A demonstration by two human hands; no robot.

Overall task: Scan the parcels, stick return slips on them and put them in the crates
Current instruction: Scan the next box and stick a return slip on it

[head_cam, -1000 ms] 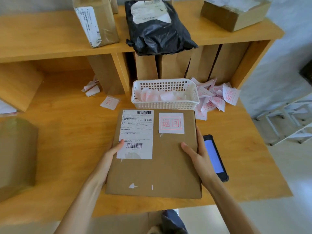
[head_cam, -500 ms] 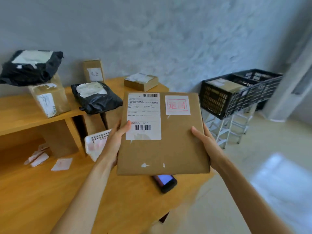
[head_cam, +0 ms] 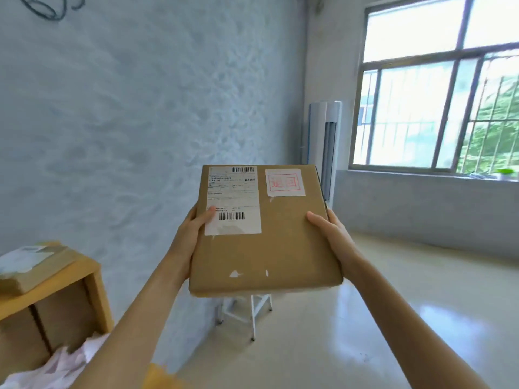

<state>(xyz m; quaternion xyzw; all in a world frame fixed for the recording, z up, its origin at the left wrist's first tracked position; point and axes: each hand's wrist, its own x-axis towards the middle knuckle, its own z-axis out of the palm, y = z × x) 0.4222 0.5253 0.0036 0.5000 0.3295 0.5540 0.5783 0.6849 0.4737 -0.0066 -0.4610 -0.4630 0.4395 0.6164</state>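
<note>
Item: cardboard parcel (head_cam: 264, 242). I am gripping its left edge with my left hand (head_cam: 193, 231) and its right edge with my right hand (head_cam: 331, 234), holding it in the air. Beyond my thumbs: shipping label (head_cam: 233, 200), return slip (head_cam: 285, 182). Below: white stand (head_cam: 252, 310).

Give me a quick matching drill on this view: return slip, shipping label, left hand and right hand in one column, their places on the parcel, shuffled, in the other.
Things:
1. return slip
2. shipping label
3. left hand
4. right hand

Places on the cardboard parcel:
A. gripping the right edge
B. top right corner of the upper face
C. gripping the left edge, thumb on the label
D. upper left part of the upper face

Pairs: 1-B, 2-D, 3-C, 4-A
</note>
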